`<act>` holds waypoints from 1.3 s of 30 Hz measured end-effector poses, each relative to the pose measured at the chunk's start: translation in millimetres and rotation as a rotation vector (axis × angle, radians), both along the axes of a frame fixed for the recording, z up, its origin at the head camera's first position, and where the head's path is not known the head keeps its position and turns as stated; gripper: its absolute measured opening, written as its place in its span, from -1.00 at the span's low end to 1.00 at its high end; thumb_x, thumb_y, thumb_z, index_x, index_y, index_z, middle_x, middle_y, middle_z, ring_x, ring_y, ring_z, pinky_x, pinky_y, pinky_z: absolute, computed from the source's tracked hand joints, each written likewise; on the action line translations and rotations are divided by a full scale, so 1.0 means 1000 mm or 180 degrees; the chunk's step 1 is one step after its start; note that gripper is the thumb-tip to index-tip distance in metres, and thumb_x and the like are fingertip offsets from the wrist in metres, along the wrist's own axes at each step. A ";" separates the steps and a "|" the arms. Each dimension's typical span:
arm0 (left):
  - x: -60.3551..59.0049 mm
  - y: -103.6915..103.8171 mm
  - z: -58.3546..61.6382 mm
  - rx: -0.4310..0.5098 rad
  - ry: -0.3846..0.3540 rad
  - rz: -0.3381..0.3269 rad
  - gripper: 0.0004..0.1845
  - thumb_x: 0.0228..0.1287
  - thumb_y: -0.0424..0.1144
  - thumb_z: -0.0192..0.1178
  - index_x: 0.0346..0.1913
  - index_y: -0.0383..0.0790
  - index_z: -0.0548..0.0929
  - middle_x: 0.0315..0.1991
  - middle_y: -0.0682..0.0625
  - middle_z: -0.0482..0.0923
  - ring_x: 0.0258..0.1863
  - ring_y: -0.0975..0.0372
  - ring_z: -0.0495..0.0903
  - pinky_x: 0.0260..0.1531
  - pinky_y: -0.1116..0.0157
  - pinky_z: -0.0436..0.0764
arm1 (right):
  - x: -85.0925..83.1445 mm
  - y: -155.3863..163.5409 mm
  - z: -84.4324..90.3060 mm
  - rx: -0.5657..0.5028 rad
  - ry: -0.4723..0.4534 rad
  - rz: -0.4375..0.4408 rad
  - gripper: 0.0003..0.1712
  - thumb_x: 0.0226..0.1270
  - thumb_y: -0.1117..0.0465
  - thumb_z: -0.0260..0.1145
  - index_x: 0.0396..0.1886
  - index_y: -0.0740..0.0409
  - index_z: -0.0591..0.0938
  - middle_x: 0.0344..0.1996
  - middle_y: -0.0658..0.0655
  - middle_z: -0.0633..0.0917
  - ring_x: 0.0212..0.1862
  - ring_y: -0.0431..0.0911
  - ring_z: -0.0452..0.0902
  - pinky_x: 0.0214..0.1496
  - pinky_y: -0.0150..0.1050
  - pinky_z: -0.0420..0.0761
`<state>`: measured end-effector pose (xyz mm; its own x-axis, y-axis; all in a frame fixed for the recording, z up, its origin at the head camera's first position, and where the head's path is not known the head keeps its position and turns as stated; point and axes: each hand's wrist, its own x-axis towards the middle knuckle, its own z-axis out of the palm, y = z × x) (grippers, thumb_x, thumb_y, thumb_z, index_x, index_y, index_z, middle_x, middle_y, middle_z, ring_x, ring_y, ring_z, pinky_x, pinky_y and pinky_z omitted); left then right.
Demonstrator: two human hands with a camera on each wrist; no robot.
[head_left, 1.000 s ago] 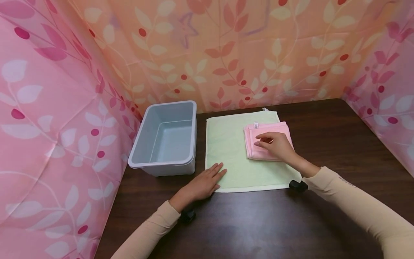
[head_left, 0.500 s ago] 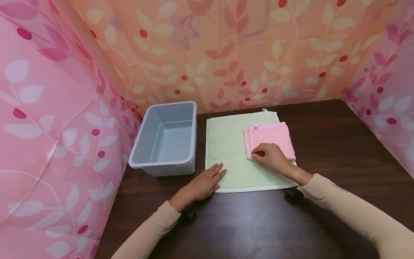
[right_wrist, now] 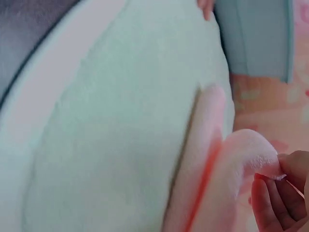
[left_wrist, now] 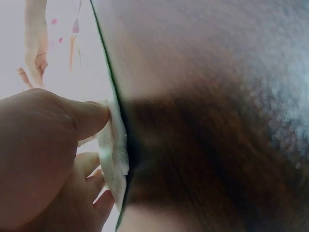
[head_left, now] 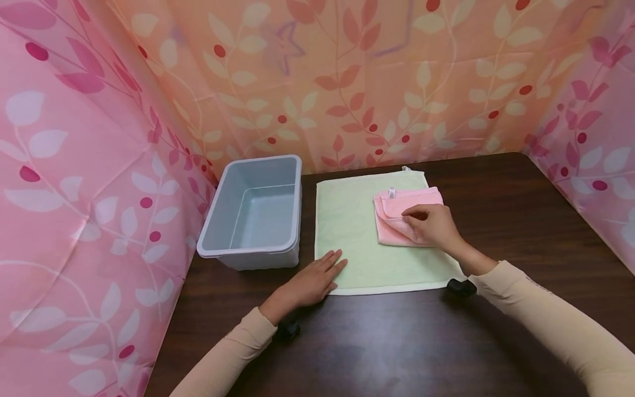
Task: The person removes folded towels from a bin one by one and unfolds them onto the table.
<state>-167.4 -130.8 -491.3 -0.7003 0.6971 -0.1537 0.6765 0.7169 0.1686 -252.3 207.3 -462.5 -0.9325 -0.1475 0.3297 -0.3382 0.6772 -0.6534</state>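
Across the back and sides of your workspace hangs a leaf-patterned backdrop (head_left: 347, 82), with the dark wood table (head_left: 496, 215) before it. On that, the pale green cloth (head_left: 354, 220) lies spread flat, light border towards you. Just left of it, apart, stands your grey-blue bin (head_left: 248, 253); both cloths are outside it. The pink cloth (head_left: 388, 227) sits on the right-hand part of the green one, a small layered packet.

Progress, judged: pink folding looks part done; layers are stacked, but the near flap is raised and not yet laid down. No folding begun on the green.

Your left hand (head_left: 312, 280): fingers straight, slightly apart, resting on the green cloth by its near left corner. Your right hand (head_left: 434, 223): thumb and fingertips together, pinching the flap's edge. Right wrist view: the flap (right_wrist: 248, 150) arches up to that pinch; the remaining pink layers lie below the fingers. Layers pinched: cannot tell. Smallest item: white label (head_left: 392, 193) at the pink cloth's far edge, apart from your fingers
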 end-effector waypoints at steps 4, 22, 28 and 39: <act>0.000 0.000 0.000 0.0017 -0.0002 0.0001 -0.34 0.54 -0.11 0.00 0.57 -0.16 0.08 0.62 -0.14 -0.07 0.61 0.01 -0.03 0.47 0.02 0.29 | -0.001 0.016 0.005 -0.0133 -0.0080 -0.0324 -0.88 0.25 0.22 0.45 -0.25 0.12 0.82 -0.29 0.19 0.82 -0.37 -0.17 0.49 -0.42 -0.44 0.40; -0.001 0.002 0.001 -0.0045 -0.0050 0.0031 -0.33 0.54 -0.10 -0.01 0.58 -0.14 0.06 0.63 -0.12 -0.10 0.62 0.03 -0.04 0.49 0.03 0.27 | 0.015 0.103 0.019 -0.0665 0.0027 -0.1063 -0.67 0.30 0.08 0.41 -0.11 0.25 0.76 -0.55 -0.62 0.56 -0.53 -0.58 0.54 -0.46 -0.64 0.52; -0.001 0.001 0.000 -0.0055 -0.0005 0.0021 -0.33 0.54 -0.09 0.00 0.58 -0.14 0.06 0.62 -0.13 -0.09 0.62 0.02 -0.03 0.49 0.04 0.27 | 0.025 0.134 0.020 -0.0880 -0.0174 -0.1315 -0.60 0.31 0.08 0.39 -0.05 0.34 0.71 -0.58 -0.62 0.56 -0.54 -0.55 0.57 -0.46 -0.66 0.53; -0.001 0.001 0.002 -0.0027 -0.0048 0.0014 -0.33 0.53 -0.10 0.01 0.57 -0.16 0.08 0.62 -0.14 -0.08 0.61 0.01 -0.03 0.47 0.02 0.31 | 0.043 0.185 -0.001 -0.1067 -0.0408 -0.1634 -0.63 0.31 0.12 0.39 -0.07 0.35 0.69 -0.63 -0.61 0.57 -0.60 -0.56 0.58 -0.51 -0.65 0.52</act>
<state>-168.7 -130.1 -489.4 -0.7010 0.6926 -0.1702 0.6707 0.7213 0.1726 -209.4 392.2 -463.2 -0.8922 0.4218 0.1611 0.0712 0.4837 -0.8723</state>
